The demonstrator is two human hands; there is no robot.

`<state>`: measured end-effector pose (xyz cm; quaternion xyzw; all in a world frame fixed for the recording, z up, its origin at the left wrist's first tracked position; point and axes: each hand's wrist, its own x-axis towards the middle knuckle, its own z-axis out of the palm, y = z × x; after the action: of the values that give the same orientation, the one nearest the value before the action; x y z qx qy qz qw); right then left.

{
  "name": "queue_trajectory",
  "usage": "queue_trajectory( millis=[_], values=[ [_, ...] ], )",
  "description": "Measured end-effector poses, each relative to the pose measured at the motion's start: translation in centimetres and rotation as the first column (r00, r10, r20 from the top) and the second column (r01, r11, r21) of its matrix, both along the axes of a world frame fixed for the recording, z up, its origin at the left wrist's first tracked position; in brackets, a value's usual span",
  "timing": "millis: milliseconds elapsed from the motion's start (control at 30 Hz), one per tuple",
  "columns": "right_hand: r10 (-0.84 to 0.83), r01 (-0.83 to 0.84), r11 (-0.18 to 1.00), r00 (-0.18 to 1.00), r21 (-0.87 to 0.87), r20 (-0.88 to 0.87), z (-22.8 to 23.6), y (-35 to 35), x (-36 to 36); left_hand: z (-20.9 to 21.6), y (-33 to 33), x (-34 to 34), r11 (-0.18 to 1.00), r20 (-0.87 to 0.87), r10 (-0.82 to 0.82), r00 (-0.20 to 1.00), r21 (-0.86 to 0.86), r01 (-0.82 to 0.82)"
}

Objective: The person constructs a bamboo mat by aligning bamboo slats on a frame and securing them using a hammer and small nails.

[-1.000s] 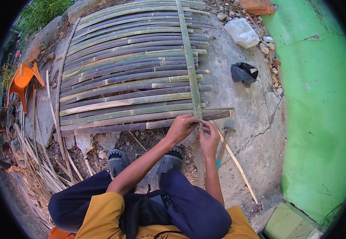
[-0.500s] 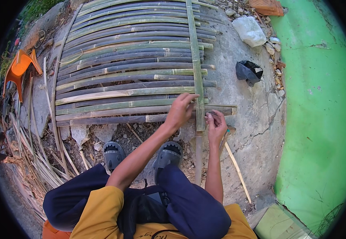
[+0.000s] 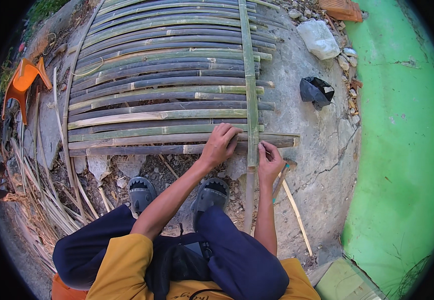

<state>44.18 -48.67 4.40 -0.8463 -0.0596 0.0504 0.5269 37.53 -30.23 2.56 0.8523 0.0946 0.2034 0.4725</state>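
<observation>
A long green split-bamboo crosspiece lies over the right ends of a row of bamboo slats. My left hand is over the nearest slats, just left of the crosspiece, its fingers bent and drawn together; what they hold, if anything, is hidden. Beside the crosspiece's right edge, near its lower end, my right hand is closed in a pinch. Whatever is between those fingertips is too small to name. Behind my right wrist lies what looks like a hammer, partly hidden.
A thin pale bamboo strip lies on the concrete at right. Beyond it are a black plastic bag, a white stone block and a green wall. At left are an orange plastic chair and loose bamboo strips.
My left hand has drawn slightly back toward me, off the crosspiece, and its fingers have curled in. My right hand has shifted slightly and stays pinched beside the crosspiece. The view has moved a little.
</observation>
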Motion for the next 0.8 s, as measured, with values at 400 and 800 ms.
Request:
queue_trajectory(
  millis=[400,800],
  values=[
    [0.093,-0.087,0.993,0.993,-0.081,0.078,0.97,0.05,-0.35,-0.18,-0.08,-0.14,1.0,0.001,-0.011,1.0,0.027,0.011],
    [0.089,-0.083,0.992,0.994,-0.09,0.062,0.83,-0.16,-0.25,-0.41,-0.19,-0.17,0.998,-0.002,-0.011,1.0,0.06,0.011]
  ],
)
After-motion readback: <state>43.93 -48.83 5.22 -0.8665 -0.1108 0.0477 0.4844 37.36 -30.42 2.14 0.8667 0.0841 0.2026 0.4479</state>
